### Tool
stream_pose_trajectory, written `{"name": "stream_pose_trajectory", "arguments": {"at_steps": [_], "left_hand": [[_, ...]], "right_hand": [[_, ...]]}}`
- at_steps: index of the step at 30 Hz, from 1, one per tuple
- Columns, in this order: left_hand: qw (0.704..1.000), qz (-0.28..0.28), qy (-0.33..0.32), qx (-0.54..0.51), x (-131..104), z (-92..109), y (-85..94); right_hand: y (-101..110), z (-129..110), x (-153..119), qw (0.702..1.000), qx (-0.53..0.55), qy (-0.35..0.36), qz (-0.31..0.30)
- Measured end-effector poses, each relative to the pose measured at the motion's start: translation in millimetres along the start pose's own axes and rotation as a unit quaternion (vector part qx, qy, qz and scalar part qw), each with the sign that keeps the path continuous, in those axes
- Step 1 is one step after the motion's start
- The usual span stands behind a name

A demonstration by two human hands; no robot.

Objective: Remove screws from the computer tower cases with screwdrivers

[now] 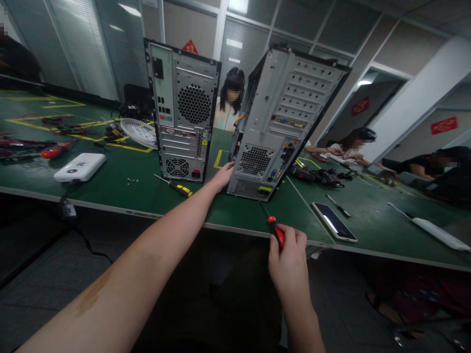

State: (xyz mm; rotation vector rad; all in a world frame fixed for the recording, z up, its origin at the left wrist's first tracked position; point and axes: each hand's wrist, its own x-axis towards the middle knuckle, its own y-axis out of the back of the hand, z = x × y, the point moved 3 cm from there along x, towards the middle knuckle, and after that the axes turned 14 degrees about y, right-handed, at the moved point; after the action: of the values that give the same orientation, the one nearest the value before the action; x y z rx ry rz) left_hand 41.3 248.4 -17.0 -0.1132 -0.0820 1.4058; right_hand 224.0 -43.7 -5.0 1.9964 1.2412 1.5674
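The computer case (pixel 253 132) on the right stands on the green table with its back panel towards me and its left side partly open. My left hand (pixel 223 177) is closed on the lower left edge of this case; its fingertips are partly hidden. In my right hand (pixel 290 252), at the table's front edge, is a screwdriver (pixel 272 220) with a red and black handle. Its shaft points up towards the bottom of the case. Left of my left hand, a second computer case (pixel 184 113) stands upright. A yellow and black screwdriver (pixel 180 189) lies before it.
Several small screws (pixel 132 181) and a white device (pixel 80 167) with a cable lie to the left. Behind them are a white basket (pixel 138 132) and loose wires. A phone (pixel 334 221) and black cables (pixel 324 175) lie right. Other people sit around the table.
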Motion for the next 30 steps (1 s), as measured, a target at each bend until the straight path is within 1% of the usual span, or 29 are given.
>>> {"name": "stream_pose_trajectory", "arguments": {"at_steps": [5,9,13,18,23,27,30], "left_hand": [[1.000,0.004,0.002,0.006,2,-2,1.6],[1.000,0.006,0.002,0.011,3,-3,2.3],[1.000,0.002,0.000,0.003,1,-1,0.3],[1.000,-0.001,-0.006,-0.006,-4,2,-1.5],[1.000,0.002,0.001,-0.001,-4,2,-0.3],[1.000,0.006,-0.001,0.005,-2,1,0.6],[1.000,0.006,-0.003,0.003,-1,0,0.7]], "right_hand": [[0,0,2,1.000,0.005,-0.024,0.008],[0,3,3,0.999,0.017,-0.036,-0.005],[-3,6,0,1.000,0.006,-0.020,0.006],[-9,10,-2,1.000,-0.001,0.017,-0.008],[-6,9,-1,0.999,-0.037,0.014,0.016],[-3,5,0,0.998,-0.045,0.019,0.025],[-1,4,1,0.998,-0.053,-0.007,0.027]]}}
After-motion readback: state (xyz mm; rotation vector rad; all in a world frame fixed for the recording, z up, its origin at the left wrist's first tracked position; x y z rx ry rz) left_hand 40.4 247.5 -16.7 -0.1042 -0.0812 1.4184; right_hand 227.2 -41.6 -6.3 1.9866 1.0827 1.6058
